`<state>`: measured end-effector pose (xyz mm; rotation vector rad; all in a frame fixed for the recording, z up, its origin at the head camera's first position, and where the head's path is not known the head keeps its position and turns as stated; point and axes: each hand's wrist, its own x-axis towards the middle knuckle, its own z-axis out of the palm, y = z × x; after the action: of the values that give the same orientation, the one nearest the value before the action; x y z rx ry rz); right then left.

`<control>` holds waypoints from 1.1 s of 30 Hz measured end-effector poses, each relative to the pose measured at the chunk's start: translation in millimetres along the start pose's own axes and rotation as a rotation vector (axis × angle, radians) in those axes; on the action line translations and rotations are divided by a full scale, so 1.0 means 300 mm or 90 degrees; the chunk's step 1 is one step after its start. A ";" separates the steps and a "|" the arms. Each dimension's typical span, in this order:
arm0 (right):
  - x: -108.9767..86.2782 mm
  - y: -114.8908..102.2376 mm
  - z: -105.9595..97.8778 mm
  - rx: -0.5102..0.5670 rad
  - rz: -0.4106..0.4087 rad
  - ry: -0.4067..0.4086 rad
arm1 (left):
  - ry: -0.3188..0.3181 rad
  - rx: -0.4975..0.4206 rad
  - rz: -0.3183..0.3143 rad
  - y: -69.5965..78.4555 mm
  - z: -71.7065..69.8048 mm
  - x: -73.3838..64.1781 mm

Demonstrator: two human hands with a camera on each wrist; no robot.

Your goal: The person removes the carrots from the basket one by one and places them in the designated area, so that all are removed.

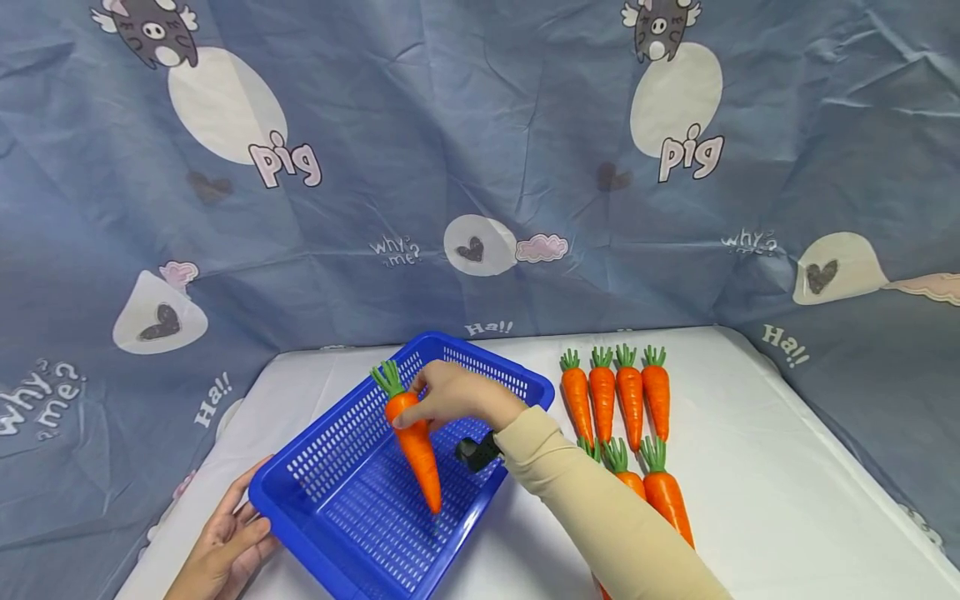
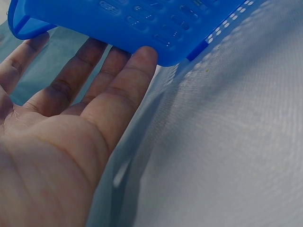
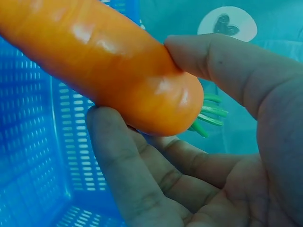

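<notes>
My right hand (image 1: 450, 396) pinches an orange carrot (image 1: 418, 462) near its leafy top, over the inside of a blue plastic basket (image 1: 296, 546). The carrot slants, green stems up and tip down. In the right wrist view, the thumb and fingers lie on opposite sides of the carrot (image 3: 109, 61). At the near left corner of the basket, my left hand (image 1: 232, 542) touches its outside. Nearly straight fingers (image 2: 113, 101) meet the basket's lower edge in the left wrist view. A black wrist camera (image 1: 477, 452) hides part of the basket.
Right of the basket, several carrots (image 1: 603, 396) lie in a row on the white table (image 1: 787, 467). Nearer me are more carrots (image 1: 670, 500), partly hidden by my right sleeve (image 1: 607, 517). A patterned blue cloth (image 1: 525, 167) hangs behind the table.
</notes>
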<state>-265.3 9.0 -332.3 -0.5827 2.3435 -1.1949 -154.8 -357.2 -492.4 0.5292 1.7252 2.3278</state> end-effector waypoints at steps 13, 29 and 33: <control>-0.083 0.004 -0.104 -0.040 -0.030 0.028 | -0.003 0.005 0.002 -0.002 -0.006 0.002; -0.185 0.054 -0.234 -0.058 -0.016 0.082 | -0.021 -0.016 0.012 -0.002 -0.004 0.002; -0.208 0.063 -0.255 -0.057 -0.011 0.089 | -0.015 -0.015 0.010 0.000 0.001 0.002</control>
<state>-260.5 102.3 -295.6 -0.5669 2.5252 -1.1779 -155.2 -356.7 -492.4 0.5648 1.6868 2.3406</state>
